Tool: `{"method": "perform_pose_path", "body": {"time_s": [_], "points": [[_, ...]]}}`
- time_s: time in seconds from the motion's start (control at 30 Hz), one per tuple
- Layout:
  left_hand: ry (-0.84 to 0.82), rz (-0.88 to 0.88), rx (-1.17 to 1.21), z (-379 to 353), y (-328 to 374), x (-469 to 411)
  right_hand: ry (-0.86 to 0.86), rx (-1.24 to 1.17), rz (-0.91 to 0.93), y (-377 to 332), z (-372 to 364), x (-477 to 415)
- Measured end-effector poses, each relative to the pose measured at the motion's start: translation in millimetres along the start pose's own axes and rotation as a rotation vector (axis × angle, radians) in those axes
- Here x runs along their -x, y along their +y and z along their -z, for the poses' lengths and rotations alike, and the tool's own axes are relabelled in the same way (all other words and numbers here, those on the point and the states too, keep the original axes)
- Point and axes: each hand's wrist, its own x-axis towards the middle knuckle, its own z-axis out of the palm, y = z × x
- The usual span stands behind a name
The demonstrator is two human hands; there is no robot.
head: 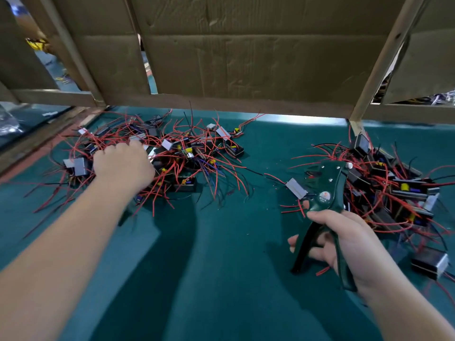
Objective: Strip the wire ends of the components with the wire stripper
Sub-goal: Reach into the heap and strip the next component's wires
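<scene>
— How far along?
— Midway, probably. The right hand (344,242) grips the wire stripper (322,193), handles spread. Left of the wire stripper, the left hand (123,166) reaches into a pile of components (177,156); whether it holds one cannot be told.
— And the second pile (394,193)?
— Just right of it, likely done.

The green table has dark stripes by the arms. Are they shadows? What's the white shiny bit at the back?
Head view: yes, soft shadows lie on the table beside the left arm and the right arm; head view: the white strip under the cardboard wall is overexposed light.
</scene>
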Motion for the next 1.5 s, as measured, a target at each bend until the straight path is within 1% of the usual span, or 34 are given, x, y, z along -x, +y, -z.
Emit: {"method": "perform_pose_path", "body": {"time_s": [0.03, 0.07, 0.1, 0.13, 0.17, 0.2, 0.27, 0.3, 0.37, 0.43, 0.5, 0.57, 0.63, 0.7, 0.8, 0.83, 0.87, 0.9, 0.97, 1.03, 1.1, 1.13, 1.17, 1.2, 1.23, 1.27, 1.3, 1.33, 1.37, 1.43, 1.5], "points": [[-0.044, 0.029, 0.040, 1.0, -9.8, -10.3, 0.004, 0.002, 0.009, 0.4, 0.0, -0.1], [-0.079, 0.054, 0.138, 2.0, -19.6, -20.1, 0.007, 0.006, 0.018, 0.7, -0.3, 0.0], [-0.108, 0.078, 0.286, 2.4, -28.3, -29.2, 0.009, 0.011, 0.027, 0.5, -0.7, 0.3], [-0.111, 0.103, 0.432, 2.6, -34.9, -35.4, 0.008, 0.016, 0.035, 0.3, -1.1, 0.5], [-0.076, 0.128, 0.526, 0.9, -40.4, -39.8, 0.005, 0.020, 0.040, 0.1, -1.4, 0.7], [-0.026, 0.137, 0.555, -2.2, -45.6, -43.4, 0.001, 0.026, 0.042, -0.1, -1.4, 0.9], [0.028, 0.132, 0.531, -9.4, -54.5, -50.6, -0.005, 0.044, 0.043, 0.1, -2.1, 2.4], [0.003, 0.134, 0.521, -12.0, -57.0, -54.2, -0.005, 0.060, 0.049, 0.3, -2.6, 3.5], [-0.118, 0.133, 0.473, -17.0, -58.7, -60.1, -0.011, 0.099, 0.084, 0.1, -4.0, 5.9], [-0.206, 0.086, 0.314, -23.0, -56.9, -64.5, -0.016, 0.126, 0.113, -0.3, -4.8, 7.7], [-0.177, 0.079, 0.202, -29.7, -55.4, -69.3, -0.018, 0.133, 0.117, -0.6, -4.7, 8.3], [-0.127, 0.121, 0.223, -28.4, -54.5, -69.5, -0.020, 0.126, 0.110, -1.2, -4.3, 8.7], [-0.139, 0.085, 0.319, -25.1, -55.2, -69.5, -0.022, 0.116, 0.107, -1.5, -3.8, 9.0], [-0.270, -0.003, 0.342, -20.7, -55.3, -70.1, -0.029, 0.119, 0.108, -1.7, -3.9, 9.5], [-0.520, -0.102, 0.189, -12.7, -55.5, -65.9, -0.036, 0.130, 0.122, -1.3, -4.2, 9.8], [-0.557, -0.126, 0.148, -12.1, -56.5, -65.9, -0.040, 0.132, 0.126, -1.3, -4.6, 9.9], [-0.553, -0.153, 0.131, -13.5, -57.7, -66.2, -0.043, 0.132, 0.127, -1.1, -4.4, 10.2], [-0.508, -0.180, 0.138, -16.6, -59.1, -66.7, -0.045, 0.131, 0.125, -1.0, -4.4, 10.2], [-0.348, -0.169, 0.171, -21.6, -58.5, -63.0, -0.050, 0.128, 0.116, -0.9, -4.1, 10.6], [-0.127, -0.082, 0.093, -20.0, -53.2, -54.2, -0.053, 0.123, 0.110, -0.8, -3.9, 10.1], [0.175, -0.008, 0.029, -12.1, -47.1, -46.5, -0.058, 0.120, 0.111, -0.4, -3.9, 9.6], [0.337, 0.003, 0.062, -5.0, -44.6, -43.1, -0.060, 0.120, 0.112, 0.1, -3.9, 9.4], [0.461, -0.003, 0.157, 3.7, -40.8, -39.7, -0.063, 0.119, 0.109, 0.7, -3.9, 9.4], [0.511, -0.029, 0.319, 15.3, -36.1, -34.4, -0.063, 0.117, 0.106, 1.5, -4.0, 9.4], [0.477, -0.069, 0.569, 27.6, -29.3, -27.4, -0.061, 0.113, 0.102, 2.6, -4.4, 9.3], [0.360, -0.116, 0.850, 38.5, -19.2, -17.5, -0.062, 0.109, 0.097, 3.4, -4.8, 9.5], [0.238, -0.150, 1.065, 45.4, -8.1, -7.8, -0.068, 0.104, 0.093, 3.9, -5.6, 9.6], [0.167, -0.189, 1.149, 50.7, 1.4, 2.1, -0.073, 0.098, 0.090, 3.8, -6.5, 9.9], [0.146, -0.238, 1.124, 53.6, 9.2, 10.2, -0.079, 0.093, 0.090, 3.4, -7.0, 10.4], [0.158, -0.289, 1.062, 54.1, 19.6, 16.7, -0.094, 0.086, 0.092, 1.4, -7.1, 11.4], [0.157, -0.271, 1.093, 53.2, 23.7, 15.3, -0.097, 0.086, 0.079, -0.5, -6.3, 12.2]]}}
